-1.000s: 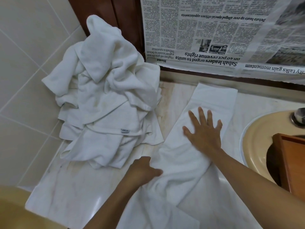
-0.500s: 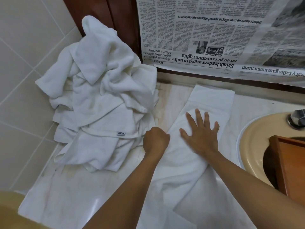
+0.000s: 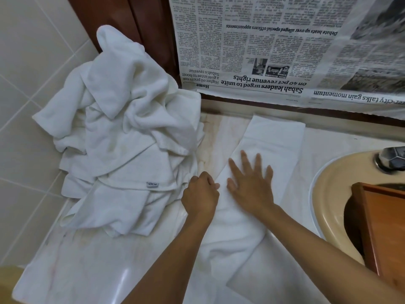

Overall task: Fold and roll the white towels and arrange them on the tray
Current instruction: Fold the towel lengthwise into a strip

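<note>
Both hands are on one towel [image 3: 276,137]: right hand [image 3: 252,186] flat with fingers spread, pressing its middle; left hand [image 3: 200,194] curled, gripping its left edge. The towel lies as one long folded strip on the bench [image 3: 87,262]. One crumpled pile [image 3: 122,137] of white towels, number indeterminate, lies just left; one wooden tray [image 3: 385,227] sits in the sink [image 3: 326,194] at right.

Soft, even indoor light, slightly dim, warm cast; faint shadows; glare patch on counter [image 3: 122,279] near bottom; wide-angle bending at edges, newspaper [image 3: 274,51] lines curve; right hand [image 3: 252,183] slightly motion-blurred
</note>
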`<action>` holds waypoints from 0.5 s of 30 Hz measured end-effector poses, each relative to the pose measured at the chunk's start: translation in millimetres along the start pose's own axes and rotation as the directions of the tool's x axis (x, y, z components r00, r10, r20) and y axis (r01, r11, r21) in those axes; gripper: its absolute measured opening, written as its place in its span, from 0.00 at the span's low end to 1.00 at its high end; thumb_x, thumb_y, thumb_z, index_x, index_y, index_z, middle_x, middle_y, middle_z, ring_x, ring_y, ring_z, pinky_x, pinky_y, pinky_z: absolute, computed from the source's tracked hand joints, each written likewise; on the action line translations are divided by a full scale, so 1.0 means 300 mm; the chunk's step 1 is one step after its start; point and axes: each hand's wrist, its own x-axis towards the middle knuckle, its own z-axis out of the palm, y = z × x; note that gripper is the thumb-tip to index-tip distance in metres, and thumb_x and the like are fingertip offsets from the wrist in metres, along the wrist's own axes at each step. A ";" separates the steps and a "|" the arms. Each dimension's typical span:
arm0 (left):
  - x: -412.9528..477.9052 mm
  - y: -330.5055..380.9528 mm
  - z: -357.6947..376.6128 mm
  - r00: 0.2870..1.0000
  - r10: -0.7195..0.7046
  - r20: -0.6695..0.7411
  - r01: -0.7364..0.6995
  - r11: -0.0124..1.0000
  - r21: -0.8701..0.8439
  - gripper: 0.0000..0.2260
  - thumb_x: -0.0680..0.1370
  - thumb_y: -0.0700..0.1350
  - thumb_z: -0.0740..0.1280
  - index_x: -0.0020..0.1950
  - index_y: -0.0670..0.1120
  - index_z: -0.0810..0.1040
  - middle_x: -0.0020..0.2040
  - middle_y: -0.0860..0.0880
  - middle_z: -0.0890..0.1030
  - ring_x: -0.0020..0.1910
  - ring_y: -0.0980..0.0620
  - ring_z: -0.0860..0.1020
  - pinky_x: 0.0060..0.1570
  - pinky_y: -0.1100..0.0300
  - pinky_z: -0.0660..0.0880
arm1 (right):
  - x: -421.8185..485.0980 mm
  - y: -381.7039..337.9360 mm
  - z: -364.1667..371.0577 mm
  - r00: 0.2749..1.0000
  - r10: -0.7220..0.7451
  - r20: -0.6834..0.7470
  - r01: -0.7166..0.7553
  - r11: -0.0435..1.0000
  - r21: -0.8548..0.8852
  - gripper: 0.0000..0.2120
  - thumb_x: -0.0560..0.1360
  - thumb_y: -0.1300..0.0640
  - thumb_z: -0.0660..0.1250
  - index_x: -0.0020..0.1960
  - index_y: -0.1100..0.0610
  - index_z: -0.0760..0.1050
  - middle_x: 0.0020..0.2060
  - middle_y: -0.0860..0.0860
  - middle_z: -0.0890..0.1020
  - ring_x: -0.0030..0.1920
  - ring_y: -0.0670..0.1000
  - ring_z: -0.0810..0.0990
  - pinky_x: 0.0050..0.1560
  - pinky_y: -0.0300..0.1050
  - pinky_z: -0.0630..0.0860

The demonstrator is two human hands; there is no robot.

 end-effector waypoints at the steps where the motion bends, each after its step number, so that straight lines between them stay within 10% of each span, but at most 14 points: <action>1: 0.003 -0.002 -0.003 1.000 -0.005 0.017 0.005 1.000 -0.007 0.07 0.77 0.54 0.69 0.45 0.53 0.75 0.47 0.53 0.79 0.44 0.51 0.79 0.40 0.58 0.73 | -0.020 -0.013 0.013 0.998 -0.056 -0.004 0.056 0.998 0.005 0.32 0.77 0.36 0.36 0.79 0.41 0.41 0.80 0.48 0.39 0.78 0.58 0.35 0.74 0.65 0.42; 10: -0.240 -0.161 -0.092 0.981 0.177 0.074 -0.155 0.959 -0.239 0.16 0.76 0.53 0.69 0.63 0.54 0.74 0.58 0.58 0.76 0.59 0.58 0.74 0.55 0.64 0.70 | 0.011 0.060 0.051 0.994 -0.056 -0.097 0.051 0.997 -0.056 0.31 0.77 0.33 0.37 0.79 0.39 0.42 0.80 0.44 0.43 0.79 0.54 0.40 0.73 0.66 0.44; 15: -0.403 -0.268 -0.121 0.971 -0.074 0.229 0.132 0.960 -0.249 0.24 0.74 0.52 0.71 0.68 0.53 0.68 0.50 0.55 0.80 0.50 0.52 0.78 0.46 0.62 0.70 | 0.053 0.082 0.033 0.993 -0.053 -0.102 0.045 0.996 -0.074 0.31 0.77 0.34 0.38 0.79 0.40 0.46 0.80 0.45 0.46 0.79 0.54 0.43 0.73 0.67 0.47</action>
